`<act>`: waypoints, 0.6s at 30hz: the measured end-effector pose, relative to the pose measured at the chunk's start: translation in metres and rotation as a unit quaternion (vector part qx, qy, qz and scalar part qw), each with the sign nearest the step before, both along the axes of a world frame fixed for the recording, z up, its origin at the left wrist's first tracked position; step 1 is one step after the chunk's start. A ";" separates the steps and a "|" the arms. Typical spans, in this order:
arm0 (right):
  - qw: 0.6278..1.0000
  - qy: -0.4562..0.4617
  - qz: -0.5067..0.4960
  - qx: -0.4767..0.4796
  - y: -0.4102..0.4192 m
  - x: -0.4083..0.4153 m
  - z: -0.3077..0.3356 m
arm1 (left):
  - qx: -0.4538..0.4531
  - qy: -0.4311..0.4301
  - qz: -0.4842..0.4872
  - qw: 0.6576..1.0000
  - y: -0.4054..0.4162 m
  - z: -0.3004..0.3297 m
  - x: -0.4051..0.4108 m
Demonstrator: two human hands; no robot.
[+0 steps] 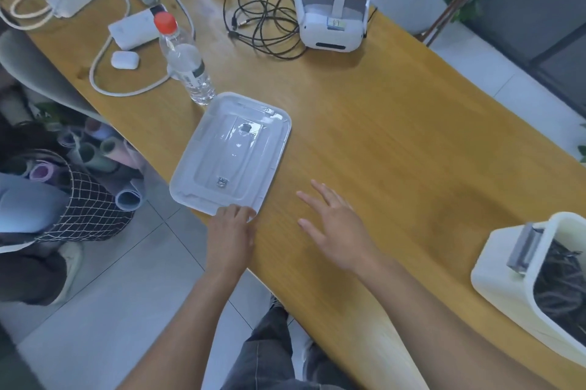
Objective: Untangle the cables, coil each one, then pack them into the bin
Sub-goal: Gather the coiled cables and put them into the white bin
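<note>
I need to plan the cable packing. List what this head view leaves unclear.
- Bin: cut off by the right edge; dark cables inside blur together, count unknown.
- Black cables: too tangled and small to count.
- Left hand: fingertips at the clear lid; grip unclear.
</note>
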State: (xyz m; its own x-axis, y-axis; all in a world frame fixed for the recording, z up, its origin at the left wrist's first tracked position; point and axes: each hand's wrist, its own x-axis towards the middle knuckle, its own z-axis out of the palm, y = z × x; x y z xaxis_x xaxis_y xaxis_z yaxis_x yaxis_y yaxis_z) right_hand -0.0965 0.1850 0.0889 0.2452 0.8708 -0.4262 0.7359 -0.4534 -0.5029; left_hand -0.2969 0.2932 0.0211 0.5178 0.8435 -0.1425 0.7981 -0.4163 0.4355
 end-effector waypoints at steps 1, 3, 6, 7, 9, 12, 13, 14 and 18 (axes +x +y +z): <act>1.000 -0.001 -0.002 -0.001 -0.003 0.001 0.001 | 0.005 -0.002 -0.001 1.000 0.001 0.000 0.002; 1.000 -0.003 -0.009 -0.002 -0.008 0.005 0.002 | 0.014 -0.006 -0.012 1.000 0.001 0.003 0.005; 1.000 -0.005 -0.030 0.008 -0.017 0.011 0.007 | 0.023 -0.027 -0.034 0.999 -0.004 0.014 0.015; 0.999 -0.007 -0.038 0.011 -0.020 0.014 0.010 | 0.022 -0.037 -0.039 0.998 -0.006 0.020 0.018; 0.998 -0.014 -0.055 0.015 -0.027 0.021 0.015 | 0.017 -0.064 -0.047 0.997 -0.009 0.033 0.027; 0.996 -0.025 -0.082 0.033 -0.040 0.032 0.024 | 0.009 -0.115 -0.059 0.992 -0.015 0.057 0.041; 0.995 -0.025 -0.092 0.039 -0.045 0.036 0.028 | 0.009 -0.129 -0.064 0.990 -0.018 0.065 0.046; 0.994 -0.024 -0.100 0.043 -0.050 0.040 0.031 | 0.012 -0.142 -0.070 0.987 -0.020 0.074 0.052; 0.988 -0.040 -0.133 0.074 -0.073 0.056 0.041 | 0.007 -0.197 -0.098 0.975 -0.027 0.108 0.073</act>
